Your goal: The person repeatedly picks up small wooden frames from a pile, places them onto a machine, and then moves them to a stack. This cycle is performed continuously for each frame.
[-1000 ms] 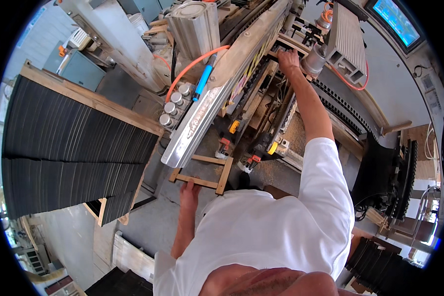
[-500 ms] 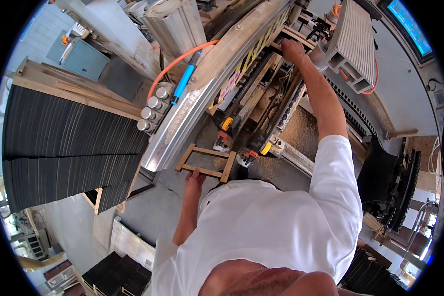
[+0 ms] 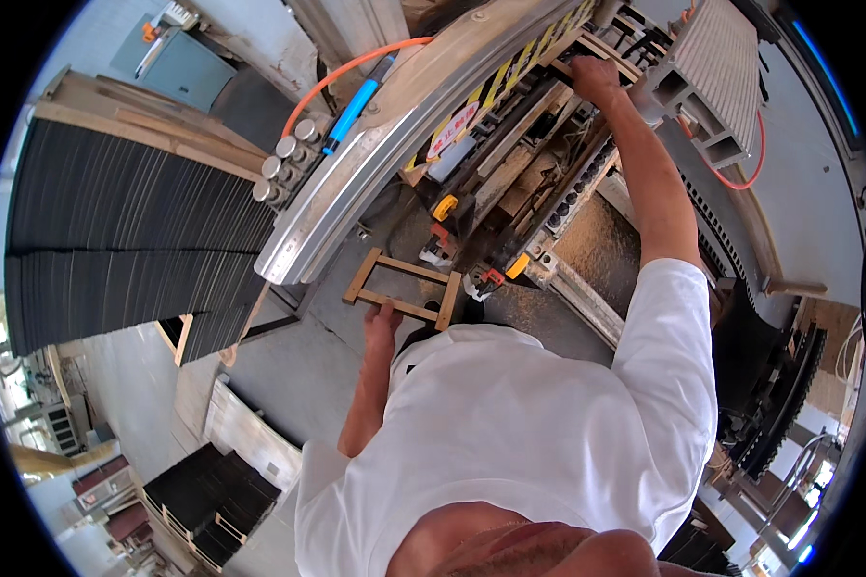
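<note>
My left hand (image 3: 383, 319) is closed on the near rail of a small rectangular wooden frame (image 3: 364, 276), whose end pieces extend past its rails. The frame is held low by my waist, off the front end of a long machine (image 3: 510, 197). My right arm reaches far forward along the machine. At its far end my right hand (image 3: 597, 81) is curled round the edge of another wooden frame (image 3: 613, 55) lying across the rails. The hand covers part of that frame, and its fingertips are hidden.
A large stack of black panels (image 3: 135, 231) stands at left. A metal beam (image 3: 356, 183) carries a blue tube (image 3: 352, 117) and an orange hose (image 3: 332, 69). Sawdust (image 3: 597, 245) lies beside the machine. Ribbed metal housing (image 3: 712, 77) and a screen (image 3: 826, 77) are at right.
The whole view has shifted, with the screen now nearly edge-on at the rim. Both hands keep their places on the wooden frames, with little visible movement.
</note>
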### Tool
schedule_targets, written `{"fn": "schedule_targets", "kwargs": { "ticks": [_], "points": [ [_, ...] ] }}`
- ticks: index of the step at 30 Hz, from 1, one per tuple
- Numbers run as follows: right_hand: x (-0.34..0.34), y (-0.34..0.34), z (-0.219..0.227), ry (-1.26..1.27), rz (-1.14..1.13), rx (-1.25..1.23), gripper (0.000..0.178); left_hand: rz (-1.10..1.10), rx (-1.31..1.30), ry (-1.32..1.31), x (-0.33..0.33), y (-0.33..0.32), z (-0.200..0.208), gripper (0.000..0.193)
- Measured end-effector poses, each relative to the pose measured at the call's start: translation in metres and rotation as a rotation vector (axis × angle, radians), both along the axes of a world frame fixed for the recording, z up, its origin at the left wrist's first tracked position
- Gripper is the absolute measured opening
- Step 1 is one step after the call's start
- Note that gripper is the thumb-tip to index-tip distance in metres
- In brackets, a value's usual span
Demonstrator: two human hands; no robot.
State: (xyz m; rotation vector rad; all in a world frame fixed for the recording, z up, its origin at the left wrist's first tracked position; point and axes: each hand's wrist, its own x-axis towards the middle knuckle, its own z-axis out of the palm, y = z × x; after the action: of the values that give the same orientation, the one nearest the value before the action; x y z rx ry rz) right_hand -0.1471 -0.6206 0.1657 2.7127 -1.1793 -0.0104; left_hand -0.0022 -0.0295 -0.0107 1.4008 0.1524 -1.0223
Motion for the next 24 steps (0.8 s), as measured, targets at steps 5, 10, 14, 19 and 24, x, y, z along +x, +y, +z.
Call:
{"fn": "schedule_targets", "kwargs": {
  "ticks": [5,10,14,19,24],
  "points": [
    [0.008,0.012,0.011,0.058,0.064,0.024,0.017,0.105,0.054,-0.04,-0.009,0.02,-0.007,0.03],
    [-0.014,-0.027,-0.02,-0.057,0.045,-0.067,0.021,0.188,0.183,-0.17,0.0,0.02,-0.02,0.029],
    [0.002,-0.016,-0.009,0.13,-0.063,-0.018,0.032,0.234,0.205,-0.244,0.006,0.032,-0.016,0.027],
    [0.008,0.006,0.008,0.139,-0.036,-0.083,0.021,0.35,0.132,-0.36,0.023,0.064,-0.004,0.024],
    [0.017,0.032,0.022,0.171,-0.082,-0.056,0.022,0.525,-0.025,-0.503,0.063,0.142,0.024,0.024]
  ]
}}
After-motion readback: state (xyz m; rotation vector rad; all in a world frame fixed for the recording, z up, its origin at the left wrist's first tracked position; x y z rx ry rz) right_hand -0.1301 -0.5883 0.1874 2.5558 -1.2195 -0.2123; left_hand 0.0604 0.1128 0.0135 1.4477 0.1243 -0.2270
